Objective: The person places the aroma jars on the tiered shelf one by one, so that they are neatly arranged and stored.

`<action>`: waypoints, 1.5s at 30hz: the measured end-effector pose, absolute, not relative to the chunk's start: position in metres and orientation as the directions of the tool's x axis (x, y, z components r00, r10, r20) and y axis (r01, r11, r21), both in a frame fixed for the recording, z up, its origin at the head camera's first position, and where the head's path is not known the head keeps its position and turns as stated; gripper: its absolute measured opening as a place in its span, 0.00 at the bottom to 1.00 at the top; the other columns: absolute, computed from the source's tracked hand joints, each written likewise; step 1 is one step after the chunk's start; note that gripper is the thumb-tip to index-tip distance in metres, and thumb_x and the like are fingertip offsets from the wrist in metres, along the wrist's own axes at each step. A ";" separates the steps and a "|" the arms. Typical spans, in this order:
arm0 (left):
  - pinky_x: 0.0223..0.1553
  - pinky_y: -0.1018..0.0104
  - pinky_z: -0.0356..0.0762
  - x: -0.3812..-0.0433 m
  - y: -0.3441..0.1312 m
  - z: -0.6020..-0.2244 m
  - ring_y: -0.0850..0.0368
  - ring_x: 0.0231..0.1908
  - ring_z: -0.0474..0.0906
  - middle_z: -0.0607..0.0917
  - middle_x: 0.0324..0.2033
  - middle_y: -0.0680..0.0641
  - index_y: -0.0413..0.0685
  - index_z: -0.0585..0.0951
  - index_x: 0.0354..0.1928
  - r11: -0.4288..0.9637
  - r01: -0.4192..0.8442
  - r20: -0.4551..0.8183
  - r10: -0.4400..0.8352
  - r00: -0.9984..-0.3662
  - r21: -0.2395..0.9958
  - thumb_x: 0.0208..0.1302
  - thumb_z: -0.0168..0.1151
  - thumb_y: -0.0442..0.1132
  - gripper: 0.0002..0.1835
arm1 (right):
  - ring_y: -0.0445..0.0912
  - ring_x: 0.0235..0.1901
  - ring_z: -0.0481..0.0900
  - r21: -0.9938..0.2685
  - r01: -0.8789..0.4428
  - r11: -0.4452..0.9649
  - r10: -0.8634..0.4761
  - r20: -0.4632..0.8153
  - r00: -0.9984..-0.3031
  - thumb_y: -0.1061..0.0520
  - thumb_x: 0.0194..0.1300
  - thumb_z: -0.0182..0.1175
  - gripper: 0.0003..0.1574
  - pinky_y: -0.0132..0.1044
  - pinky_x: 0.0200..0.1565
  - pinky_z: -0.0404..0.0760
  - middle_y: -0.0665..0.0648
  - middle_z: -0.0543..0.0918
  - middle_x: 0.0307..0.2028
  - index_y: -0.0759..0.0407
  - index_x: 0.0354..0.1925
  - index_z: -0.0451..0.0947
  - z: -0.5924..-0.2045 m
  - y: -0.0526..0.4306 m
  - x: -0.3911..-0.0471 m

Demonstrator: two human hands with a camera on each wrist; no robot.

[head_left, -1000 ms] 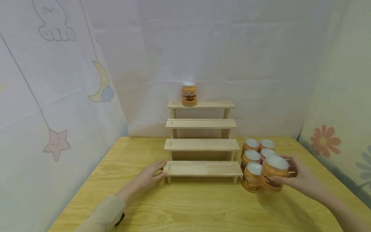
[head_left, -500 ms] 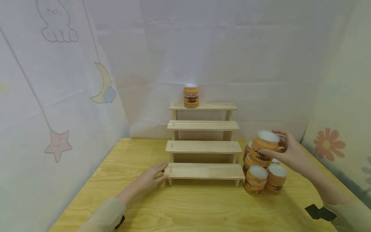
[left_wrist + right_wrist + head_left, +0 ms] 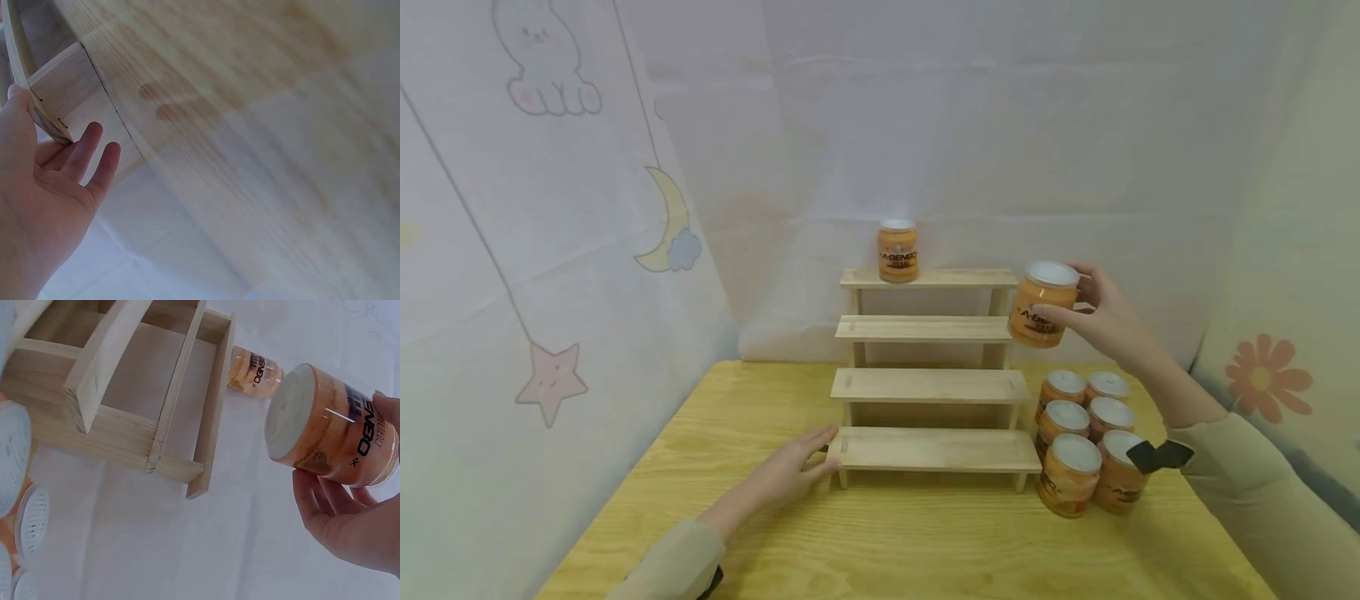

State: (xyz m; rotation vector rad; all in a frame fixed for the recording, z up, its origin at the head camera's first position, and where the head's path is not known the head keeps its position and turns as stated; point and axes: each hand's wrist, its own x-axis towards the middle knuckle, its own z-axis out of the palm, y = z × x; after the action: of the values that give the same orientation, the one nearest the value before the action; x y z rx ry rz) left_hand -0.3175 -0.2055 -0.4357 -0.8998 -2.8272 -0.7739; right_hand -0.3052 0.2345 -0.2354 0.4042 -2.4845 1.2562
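My right hand (image 3: 1108, 321) holds an orange can (image 3: 1043, 307) with a white lid upright in the air, thumb across its front and fingers behind. It is just right of the upper steps of a four-step wooden display stand (image 3: 936, 450). In the right wrist view the held can (image 3: 340, 428) shows dark lettering. My left hand (image 3: 786, 471) grips the left end of the lowest step; in the left wrist view the thumb and curled fingers (image 3: 81, 147) lie on either side of that board. Another orange can (image 3: 898, 252) stands on the top step, left of its middle.
Several more orange cans (image 3: 1070, 479) stand grouped on the wooden table (image 3: 880, 550), right beside the stand. White cloth (image 3: 1075, 150) hangs behind, with printed cloth walls (image 3: 467, 400) at left and right.
My right hand has lifted the can from the group at the right, up and leftward to the height of the upper steps. My left hand has stayed at the lowest step.
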 end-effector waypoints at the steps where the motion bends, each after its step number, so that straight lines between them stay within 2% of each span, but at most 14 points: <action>1: 0.64 0.47 0.64 -0.318 -0.206 -0.435 0.43 0.64 0.65 0.62 0.68 0.41 0.46 0.58 0.71 0.698 0.562 0.219 0.523 -0.823 0.444 0.65 0.48 0.62 0.39 | 0.43 0.49 0.70 -0.731 -0.388 0.562 -0.100 0.406 -0.909 0.45 0.62 0.62 0.47 0.36 0.43 0.75 0.57 0.69 0.62 0.52 0.70 0.48 -0.233 0.232 -0.311; 10: 0.64 0.49 0.63 -0.320 -0.207 -0.432 0.44 0.64 0.65 0.62 0.68 0.40 0.46 0.58 0.71 0.690 0.565 0.218 0.528 -0.820 0.452 0.65 0.50 0.60 0.39 | 0.53 0.55 0.70 -0.731 -0.427 0.532 -0.083 0.457 -0.886 0.42 0.58 0.65 0.49 0.45 0.48 0.76 0.59 0.62 0.63 0.51 0.70 0.53 -0.218 0.212 -0.360; 18: 0.63 0.50 0.66 -0.319 -0.204 -0.435 0.46 0.61 0.69 0.62 0.68 0.39 0.45 0.57 0.71 0.683 0.563 0.190 0.545 -0.817 0.466 0.65 0.50 0.61 0.39 | 0.53 0.57 0.71 -0.759 -0.410 0.506 -0.083 0.430 -0.899 0.38 0.55 0.65 0.52 0.49 0.49 0.77 0.57 0.64 0.62 0.51 0.70 0.54 -0.215 0.201 -0.395; 23: 0.62 0.49 0.67 -0.318 -0.203 -0.438 0.46 0.61 0.70 0.63 0.68 0.39 0.45 0.57 0.71 0.685 0.559 0.186 0.542 -0.819 0.467 0.66 0.49 0.61 0.39 | 0.56 0.58 0.71 -0.781 -0.410 0.471 -0.077 0.426 -0.901 0.41 0.56 0.66 0.51 0.52 0.53 0.77 0.60 0.65 0.62 0.54 0.70 0.55 -0.216 0.190 -0.414; 31: 0.63 0.49 0.65 -0.316 -0.207 -0.438 0.45 0.62 0.68 0.63 0.68 0.41 0.46 0.58 0.71 0.691 0.540 0.183 0.523 -0.832 0.480 0.65 0.50 0.61 0.39 | 0.59 0.62 0.67 -0.819 -0.408 0.404 -0.056 0.423 -0.904 0.46 0.57 0.66 0.50 0.51 0.60 0.72 0.63 0.62 0.66 0.58 0.69 0.52 -0.225 0.175 -0.439; 36: 0.63 0.48 0.65 -0.317 -0.209 -0.438 0.45 0.63 0.68 0.63 0.68 0.41 0.46 0.57 0.71 0.694 0.536 0.181 0.520 -0.835 0.480 0.65 0.49 0.62 0.39 | 0.56 0.65 0.65 -0.823 -0.438 0.362 -0.053 0.451 -0.891 0.46 0.59 0.64 0.51 0.49 0.63 0.68 0.62 0.60 0.68 0.55 0.71 0.49 -0.234 0.170 -0.449; 42: 0.62 0.49 0.66 -0.318 -0.209 -0.435 0.46 0.62 0.69 0.63 0.68 0.42 0.46 0.57 0.71 0.695 0.538 0.192 0.514 -0.836 0.477 0.65 0.49 0.62 0.39 | 0.56 0.66 0.61 -0.768 -0.404 0.498 -0.082 0.422 -0.903 0.36 0.63 0.55 0.55 0.52 0.64 0.66 0.64 0.61 0.68 0.49 0.75 0.38 -0.236 0.170 -0.453; 45: 0.63 0.49 0.66 -0.318 -0.208 -0.434 0.46 0.62 0.69 0.62 0.68 0.42 0.47 0.57 0.71 0.696 0.532 0.183 0.514 -0.838 0.482 0.65 0.49 0.61 0.39 | 0.57 0.65 0.62 -0.759 -0.387 0.524 -0.094 0.400 -0.912 0.36 0.64 0.55 0.55 0.53 0.63 0.67 0.65 0.63 0.66 0.49 0.75 0.36 -0.239 0.171 -0.453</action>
State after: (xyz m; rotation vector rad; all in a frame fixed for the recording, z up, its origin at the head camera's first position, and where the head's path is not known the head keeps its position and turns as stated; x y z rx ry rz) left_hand -0.3177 -0.2085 -0.4343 -0.8828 -2.8616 -0.8306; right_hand -0.4532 0.1714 -0.2388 0.4009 -2.4580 1.3379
